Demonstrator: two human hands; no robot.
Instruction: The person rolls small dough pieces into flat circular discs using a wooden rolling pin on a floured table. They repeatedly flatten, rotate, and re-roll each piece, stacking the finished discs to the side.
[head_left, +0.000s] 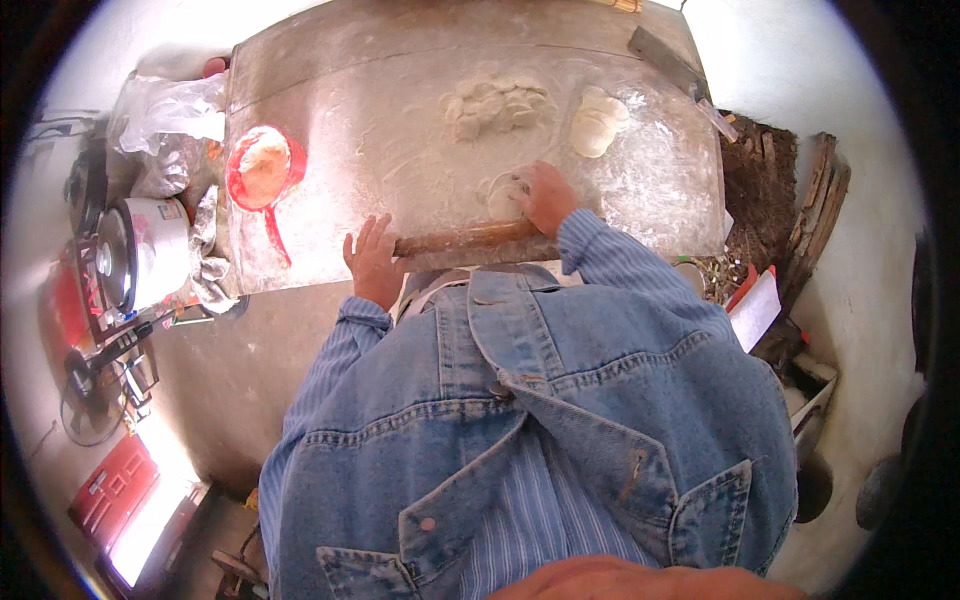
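Observation:
A thin dough round (501, 196) lies on the floured board (337, 172) in front of me. My right hand (550, 199) pinches its right edge between curled fingers and thumb. Along the board's near edge rests a wooden rolling pin (465, 238), its right end partly hidden by my right hand and wrist. My left hand (371, 253) is beside the pin's left end, fingers spread, with nothing in its grasp. Beyond the round lies a heap of floured dough pieces (499, 107). A smaller stack of flat dough rounds (598, 124) sits to its right.
At the board's left stands a red long-handled scoop (298, 161) holding flour. Left of the board are plastic bags (169, 120), a lidded white pot (159, 251) and a cloth (205, 244). A grey block (666, 61) occupies the far right corner; weathered wood (814, 199) stands beyond the right edge.

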